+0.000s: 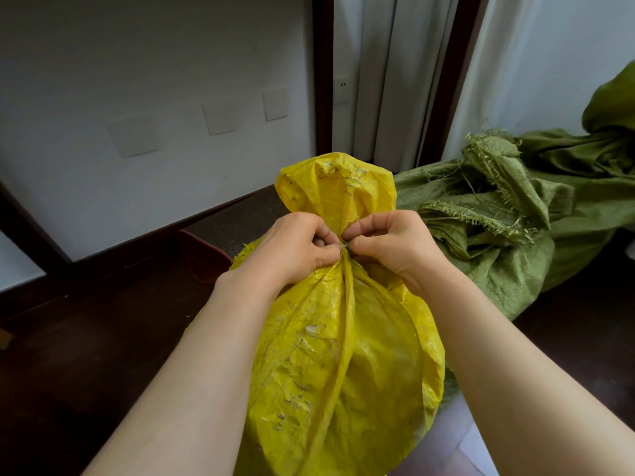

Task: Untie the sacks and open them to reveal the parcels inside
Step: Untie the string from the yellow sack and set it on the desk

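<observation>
Red item (202,259) on floor, partly behind L hand (292,249). Yellow sack (343,355) centre, upright, neck tied. L hand + R hand (395,245) both pinch tie (345,246) at neck; fingers hide most of it. Green sacks (508,235) just R, frayed, cut off at edge.

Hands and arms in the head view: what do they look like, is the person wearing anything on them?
Nothing worn that shows. The left hand and right hand are bare: no gloves, no rings visible. The left forearm and right forearm are bare too, with no sleeve, watch or bracelet up to the frame's lower edge.
</observation>
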The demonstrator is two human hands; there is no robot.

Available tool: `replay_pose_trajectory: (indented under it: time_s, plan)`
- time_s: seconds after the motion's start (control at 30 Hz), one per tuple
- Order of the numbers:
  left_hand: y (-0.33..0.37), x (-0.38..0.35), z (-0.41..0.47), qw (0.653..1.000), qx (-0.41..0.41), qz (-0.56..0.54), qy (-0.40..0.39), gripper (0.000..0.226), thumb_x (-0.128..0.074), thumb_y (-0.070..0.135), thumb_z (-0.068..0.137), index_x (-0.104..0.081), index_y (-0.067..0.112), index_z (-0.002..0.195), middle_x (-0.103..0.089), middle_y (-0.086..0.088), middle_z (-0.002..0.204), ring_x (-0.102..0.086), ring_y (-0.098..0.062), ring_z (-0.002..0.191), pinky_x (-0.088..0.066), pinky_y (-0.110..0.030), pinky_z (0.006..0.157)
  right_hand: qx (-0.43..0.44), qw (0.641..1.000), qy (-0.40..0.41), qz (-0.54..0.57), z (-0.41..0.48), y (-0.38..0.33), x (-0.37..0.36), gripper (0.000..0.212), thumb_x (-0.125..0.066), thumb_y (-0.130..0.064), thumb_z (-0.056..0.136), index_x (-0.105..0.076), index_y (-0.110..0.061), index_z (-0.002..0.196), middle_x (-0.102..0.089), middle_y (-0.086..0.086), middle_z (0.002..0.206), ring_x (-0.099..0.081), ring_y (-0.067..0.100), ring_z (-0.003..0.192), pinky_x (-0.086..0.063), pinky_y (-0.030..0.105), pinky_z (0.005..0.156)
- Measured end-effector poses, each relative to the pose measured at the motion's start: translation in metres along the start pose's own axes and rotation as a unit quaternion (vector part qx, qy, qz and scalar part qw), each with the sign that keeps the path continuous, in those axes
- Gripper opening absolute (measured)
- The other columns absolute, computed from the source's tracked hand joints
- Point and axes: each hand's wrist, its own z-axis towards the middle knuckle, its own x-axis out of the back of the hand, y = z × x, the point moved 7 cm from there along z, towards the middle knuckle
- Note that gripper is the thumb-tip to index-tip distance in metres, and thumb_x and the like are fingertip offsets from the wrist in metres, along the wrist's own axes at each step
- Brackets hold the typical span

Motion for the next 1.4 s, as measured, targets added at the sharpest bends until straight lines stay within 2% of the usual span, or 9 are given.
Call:
replay_pose_trajectory:
  time_s: [0.1,0.17,0.37,0.53,0.73,1.13,1.23,1.33,1.4]
  plan:
    - [0.000,-0.001,0.002,1.000,0.003,0.019,0.006,0.006,-0.066,0.027,0.081,-0.063,0.031,0.078,-0.054,0.012,0.069,-0.053,-0.012,0.073,-0.044,-0.027,0.069,0.029,0.999,0.015,-0.041,0.003,-0.001,0.000,0.027,-0.069,0.002,0.071,-0.068,-0.024,0.066,-0.067,0.005,0.069,-0.059,0.016,0.062,-0.054,0.034,0.066]
    - [0.000,-0.001,0.001,1.000,-0.001,0.016,0.008,0.006,-0.066,0.027,0.082,-0.062,0.031,0.077,-0.055,0.011,0.071,-0.054,-0.013,0.075,-0.046,-0.029,0.072,0.024,1.000,0.014,-0.015,0.003,0.004,-0.001,0.026,-0.069,0.002,0.072,-0.069,-0.023,0.067,-0.066,0.000,0.066,-0.058,0.012,0.059,-0.053,0.033,0.068]
    - [0.001,0.000,0.001,1.000,-0.009,-0.005,0.010,0.005,-0.065,0.030,0.084,-0.063,0.031,0.080,-0.056,0.013,0.073,-0.051,-0.005,0.072,-0.040,-0.024,0.068,0.007,0.999,0.005,0.046,0.004,0.009,0.003,0.025,-0.068,0.007,0.073,-0.069,-0.018,0.068,-0.067,0.006,0.068,-0.060,0.015,0.059,-0.056,0.036,0.074]
    - [0.001,-0.001,0.002,1.000,-0.013,0.012,0.007,0.005,-0.064,0.030,0.085,-0.062,0.030,0.080,-0.058,0.011,0.076,-0.055,-0.012,0.078,-0.046,-0.029,0.072,0.030,0.999,0.012,-0.011,0.006,0.005,0.002,0.024,-0.071,0.002,0.072,-0.069,-0.022,0.068,-0.067,0.000,0.067,-0.058,0.009,0.057,-0.054,0.026,0.066]
    - [-0.001,-0.001,0.001,1.000,-0.014,-0.014,0.006,0.007,-0.065,0.031,0.085,-0.063,0.031,0.078,-0.059,0.011,0.078,-0.054,-0.008,0.076,-0.041,-0.025,0.069,-0.013,0.997,0.003,0.076,0.007,0.018,0.003,0.020,-0.069,0.005,0.075,-0.070,-0.015,0.071,-0.067,0.001,0.061,-0.061,0.006,0.048,-0.057,0.019,0.059]
    - [-0.002,-0.001,0.002,0.999,-0.013,-0.049,-0.005,0.008,-0.069,0.033,0.082,-0.064,0.030,0.076,-0.061,0.009,0.077,-0.053,-0.007,0.072,-0.044,-0.024,0.068,-0.026,0.994,0.000,0.103,0.007,0.023,0.003,0.021,-0.065,0.008,0.077,-0.068,-0.012,0.072,-0.066,0.000,0.060,-0.059,0.002,0.045,-0.054,0.016,0.055]
    - [-0.003,-0.001,0.003,0.999,-0.010,-0.041,0.016,0.011,-0.066,0.036,0.084,-0.066,0.025,0.083,-0.065,0.005,0.087,-0.057,-0.011,0.082,-0.046,-0.030,0.076,-0.025,0.994,-0.001,0.106,0.008,0.023,0.003,0.021,-0.065,0.008,0.077,-0.069,-0.013,0.072,-0.066,0.001,0.062,-0.060,0.005,0.048,-0.055,0.016,0.056]
    - [-0.003,0.005,0.004,0.996,-0.007,-0.068,0.064,0.015,-0.054,0.034,0.092,-0.061,0.020,0.094,-0.062,0.003,0.091,-0.053,-0.012,0.081,-0.041,-0.028,0.072,-0.034,0.992,0.023,0.121,0.008,0.028,0.009,0.024,-0.059,0.011,0.078,-0.068,-0.010,0.071,-0.066,0.003,0.060,-0.061,0.010,0.050,-0.056,0.018,0.056]
    - [-0.003,0.004,0.004,0.996,-0.004,-0.075,0.053,0.016,-0.051,0.037,0.093,-0.056,0.021,0.094,-0.058,0.006,0.087,-0.051,-0.011,0.076,-0.039,-0.027,0.068,-0.040,0.990,0.008,0.132,0.007,0.030,0.008,0.025,-0.056,0.013,0.080,-0.068,-0.007,0.072,-0.068,0.003,0.057,-0.064,0.010,0.051,-0.057,0.018,0.057]
